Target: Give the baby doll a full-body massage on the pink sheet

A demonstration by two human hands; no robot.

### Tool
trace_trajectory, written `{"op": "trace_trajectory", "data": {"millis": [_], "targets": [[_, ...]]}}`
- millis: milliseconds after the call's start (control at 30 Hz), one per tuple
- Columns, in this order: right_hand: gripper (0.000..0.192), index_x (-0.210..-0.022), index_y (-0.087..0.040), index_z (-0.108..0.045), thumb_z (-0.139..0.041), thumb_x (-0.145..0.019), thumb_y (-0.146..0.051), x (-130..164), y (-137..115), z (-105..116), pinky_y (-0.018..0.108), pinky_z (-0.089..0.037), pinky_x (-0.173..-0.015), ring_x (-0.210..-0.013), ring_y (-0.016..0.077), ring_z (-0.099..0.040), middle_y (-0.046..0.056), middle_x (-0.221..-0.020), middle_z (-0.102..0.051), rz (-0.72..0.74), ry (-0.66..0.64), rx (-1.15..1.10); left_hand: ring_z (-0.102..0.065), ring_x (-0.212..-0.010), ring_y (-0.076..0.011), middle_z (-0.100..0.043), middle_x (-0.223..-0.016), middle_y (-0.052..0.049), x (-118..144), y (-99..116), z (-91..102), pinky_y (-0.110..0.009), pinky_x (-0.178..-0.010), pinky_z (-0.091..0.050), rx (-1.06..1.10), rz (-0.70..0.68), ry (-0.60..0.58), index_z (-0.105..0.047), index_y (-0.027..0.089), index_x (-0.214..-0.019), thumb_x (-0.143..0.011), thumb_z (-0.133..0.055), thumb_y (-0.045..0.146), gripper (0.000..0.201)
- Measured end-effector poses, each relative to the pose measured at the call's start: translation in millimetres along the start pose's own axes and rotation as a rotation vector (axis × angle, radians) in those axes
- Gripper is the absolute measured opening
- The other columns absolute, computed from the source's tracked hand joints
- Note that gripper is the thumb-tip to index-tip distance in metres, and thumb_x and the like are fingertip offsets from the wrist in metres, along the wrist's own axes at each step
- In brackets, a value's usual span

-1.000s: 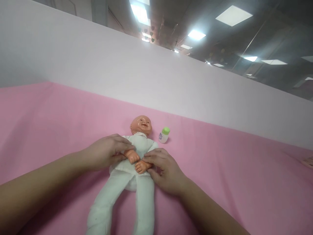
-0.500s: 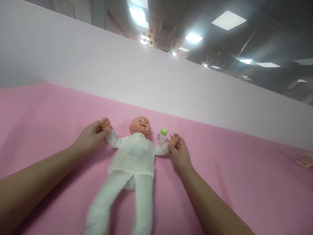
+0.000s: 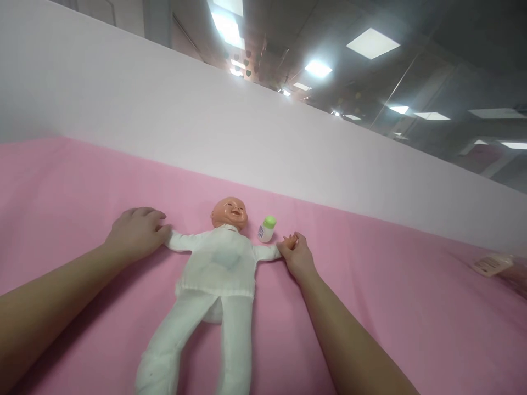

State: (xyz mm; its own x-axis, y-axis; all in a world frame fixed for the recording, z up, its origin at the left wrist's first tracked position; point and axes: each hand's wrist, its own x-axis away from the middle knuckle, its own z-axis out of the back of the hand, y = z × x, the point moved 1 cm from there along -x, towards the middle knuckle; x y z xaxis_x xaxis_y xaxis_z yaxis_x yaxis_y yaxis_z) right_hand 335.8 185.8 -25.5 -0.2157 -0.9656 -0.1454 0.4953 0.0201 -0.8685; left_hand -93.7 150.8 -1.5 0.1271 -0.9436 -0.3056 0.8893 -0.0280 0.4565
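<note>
A baby doll in a white cloth top and white legs lies on its back, arms spread to both sides. My left hand lies over the doll's hand on the left and hides it, the thumb against the sleeve's end. On the other side, my right hand grips the doll's other hand between thumb and fingers, part of it showing. Beside the doll's head stands a small white bottle with a green cap, slightly tilted in view, near my right hand.
Pink cloth covers the surface under the doll. A white wall or panel rises behind it. At the far right edge lies a pale, flat-looking item with print, partly blurred.
The doll's arm on the left has gone down to the cloth, and my left hand has turned palm down over its hand. My right hand keeps its grip, slightly lower. The view has shifted a little.
</note>
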Motion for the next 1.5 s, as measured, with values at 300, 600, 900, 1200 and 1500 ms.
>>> {"op": "trace_trajectory", "data": {"millis": [300, 600, 900, 1200, 1500], "targets": [[0.089, -0.151, -0.016, -0.037, -0.075, -0.077, -0.046, -8, 12, 4, 0.045, -0.044, -0.111, -0.130, 0.0304, -0.059, 0.018, -0.140, -0.061, 0.025, 0.115, 0.064, -0.016, -0.153, -0.0468, -0.025, -0.167, -0.013, 79, 72, -24.4, -0.067, -0.115, -0.032, -0.046, -0.590, -0.236, -0.042, 0.029, -0.155, -0.074, -0.068, 0.028, 0.085], [0.084, -0.150, -0.016, -0.039, -0.072, -0.079, -0.047, -8, 13, 2, 0.047, -0.044, -0.110, -0.128, 0.0303, -0.061, 0.018, -0.135, -0.065, 0.055, 0.134, 0.085, -0.036, -0.146, -0.0434, -0.048, -0.156, -0.005, 130, 144, 17.1, -0.061, -0.119, -0.032, 0.257, -1.003, -0.480, -0.058, 0.040, -0.142, -0.065, -0.080, 0.028, 0.081], [0.092, -0.154, -0.016, -0.030, -0.073, -0.079, -0.046, 4, -6, 2, 0.042, -0.055, -0.100, -0.122, 0.0298, -0.065, 0.020, -0.141, -0.060, 0.065, 0.120, -0.073, -0.069, -0.109, -0.0256, -0.072, -0.121, -0.002, 119, 128, 18.0, -0.032, -0.098, -0.057, 0.480, -0.904, -0.320, -0.060, 0.034, -0.127, -0.070, -0.065, 0.019, 0.058], [0.063, -0.144, -0.024, -0.046, -0.070, -0.087, -0.040, 48, -47, -19, 0.037, -0.062, -0.084, -0.095, 0.0219, -0.073, 0.010, -0.129, -0.069, 0.431, 0.001, -0.100, -0.057, -0.130, -0.0316, -0.059, -0.144, -0.008, 77, 82, -7.2, -0.040, -0.105, -0.051, 0.373, -0.734, -0.099, -0.048, 0.029, -0.146, -0.083, -0.057, 0.025, 0.064], [0.043, -0.139, -0.027, -0.059, -0.052, -0.097, -0.021, 61, -56, -39, 0.051, -0.043, -0.113, -0.131, 0.0257, -0.055, 0.007, -0.138, -0.064, 0.797, -0.248, 0.255, -0.050, -0.137, -0.0290, -0.054, -0.148, -0.010, 78, 95, -11.3, -0.042, -0.110, -0.047, 0.332, -0.727, -0.214, -0.047, 0.027, -0.145, -0.091, -0.053, 0.021, 0.054]]}}
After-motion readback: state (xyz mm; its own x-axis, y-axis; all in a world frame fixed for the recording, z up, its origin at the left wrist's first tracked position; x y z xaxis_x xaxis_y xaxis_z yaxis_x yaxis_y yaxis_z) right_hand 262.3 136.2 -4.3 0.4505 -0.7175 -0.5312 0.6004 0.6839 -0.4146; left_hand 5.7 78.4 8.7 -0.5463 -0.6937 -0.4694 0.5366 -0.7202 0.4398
